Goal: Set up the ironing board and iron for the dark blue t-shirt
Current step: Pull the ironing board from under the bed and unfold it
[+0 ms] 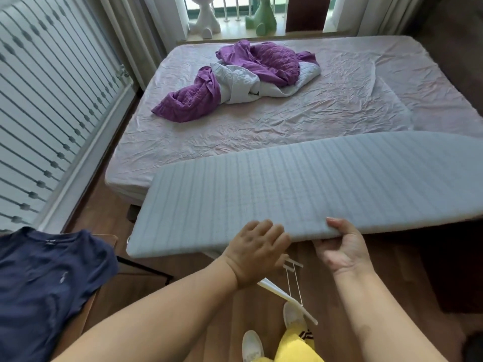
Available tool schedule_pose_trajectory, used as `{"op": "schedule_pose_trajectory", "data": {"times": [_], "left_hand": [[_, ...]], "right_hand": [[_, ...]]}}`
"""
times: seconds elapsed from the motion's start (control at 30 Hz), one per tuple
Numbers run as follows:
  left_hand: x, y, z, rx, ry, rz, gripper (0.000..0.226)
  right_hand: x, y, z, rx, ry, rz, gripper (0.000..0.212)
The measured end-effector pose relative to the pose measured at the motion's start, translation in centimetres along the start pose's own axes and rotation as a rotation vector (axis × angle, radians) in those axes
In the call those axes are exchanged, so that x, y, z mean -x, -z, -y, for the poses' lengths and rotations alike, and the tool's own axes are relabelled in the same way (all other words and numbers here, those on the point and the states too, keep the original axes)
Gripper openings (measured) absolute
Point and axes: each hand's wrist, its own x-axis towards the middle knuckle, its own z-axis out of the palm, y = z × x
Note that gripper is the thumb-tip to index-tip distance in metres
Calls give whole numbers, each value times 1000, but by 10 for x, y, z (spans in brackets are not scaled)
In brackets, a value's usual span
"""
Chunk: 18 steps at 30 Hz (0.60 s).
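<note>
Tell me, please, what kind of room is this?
Most likely a bedroom at home. A bed with a wrinkled sheet fills the middle, a crumpled blanket lies on it, and curtains hang by the window behind. Both hands, left and right, hold an ironing board beside the bed.

Bed [261, 131] with wrinkled pale pink sheet fills upper centre and right of frame; crumpled purple-and-white blanket [235, 77] lies on it toward upper centre. Wood floor [104, 212] runs along lower left and bottom; white shoes [294, 314] stand on it at bottom centre. Dark blue t-shirt [44, 283] draped over brown surface [86, 317] at lower left, surface mostly hidden.
</note>
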Motion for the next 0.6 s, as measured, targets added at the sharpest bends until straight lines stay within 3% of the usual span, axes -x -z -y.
{"op": "schedule_pose_trajectory", "data": {"times": [0.07,0.17,0.33,0.4,0.53,0.6], "left_hand": [[10,1,1,2,64,9,14],[6,8,8,-4,240,-39,29],[-2,30,30,-59,588,61,36],[7,32,33,-59,577,51,41],[36,17,17,-26,327,220,40],[39,13,15,-8,383,308,29]], "right_hand": [[-3,6,1,-36,2,-27,83],[-7,12,4,-71,-16,-29,97],[-10,11,18,-79,-29,-26,67],[-8,9,22,-73,-25,-1,58],[-8,9,29,-69,-32,28,48],[-8,9,32,-69,-39,40,47]]}}
